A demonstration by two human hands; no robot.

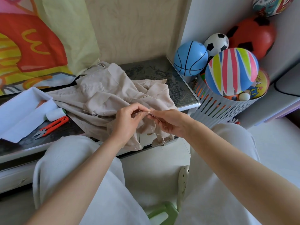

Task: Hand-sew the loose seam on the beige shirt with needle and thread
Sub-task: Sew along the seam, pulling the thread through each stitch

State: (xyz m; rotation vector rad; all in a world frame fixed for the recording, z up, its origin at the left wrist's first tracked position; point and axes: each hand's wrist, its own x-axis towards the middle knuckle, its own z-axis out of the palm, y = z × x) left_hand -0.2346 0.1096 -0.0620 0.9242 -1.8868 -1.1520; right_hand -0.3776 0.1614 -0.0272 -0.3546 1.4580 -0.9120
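The beige shirt lies crumpled on the low dark table, its lower part hanging over the front edge. My left hand pinches a fold of the shirt's edge between thumb and fingers. My right hand meets it fingertip to fingertip and pinches the needle, which is barely visible at the seam. Thin pale thread hangs down from the pinch point. A white thread spool lies on the table to the left.
Red-handled thread snips lie beside the spool, next to a white tray. A grey slatted basket full of colourful balls stands right of the table. My knees in pale trousers sit under the table edge, above a green stool.
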